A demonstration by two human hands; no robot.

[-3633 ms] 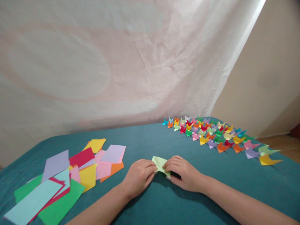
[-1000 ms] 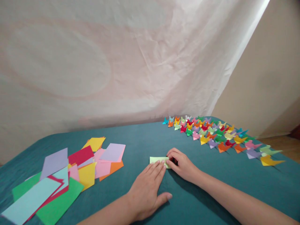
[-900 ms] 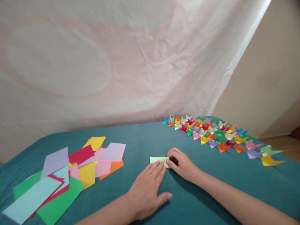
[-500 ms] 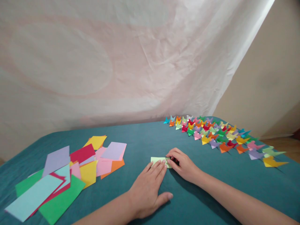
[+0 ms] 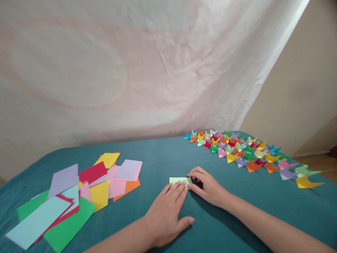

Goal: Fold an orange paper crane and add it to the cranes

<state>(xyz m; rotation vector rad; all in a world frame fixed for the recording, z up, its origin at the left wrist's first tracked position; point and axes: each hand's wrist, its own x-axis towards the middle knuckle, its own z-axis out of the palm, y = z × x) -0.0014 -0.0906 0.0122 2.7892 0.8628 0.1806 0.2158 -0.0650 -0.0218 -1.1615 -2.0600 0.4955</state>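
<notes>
A small, pale green folded paper (image 5: 177, 180) lies on the teal tablecloth in front of me. My left hand (image 5: 168, 214) rests on its lower part with fingers stretched out flat, thumb apart and pointing right. At the paper's right end is my right hand (image 5: 206, 186), its fingers curved. Its index fingertip is by the upper right corner and its thumb tip by the right edge, with a gap between them. The fingers of my left hand hide the lower part of the paper.
Loose coloured paper sheets (image 5: 68, 207) overlap in a pile on the left of the teal tablecloth (image 5: 152, 154). Several rows of folded paper birds (image 5: 237, 151) stand at the back right. A pale hanging cloth (image 5: 147, 77) covers the background behind the table.
My right thumb and index finger have parted a little at the paper's right end, widening the gap between them. My left hand has stayed nearly still on the paper.
</notes>
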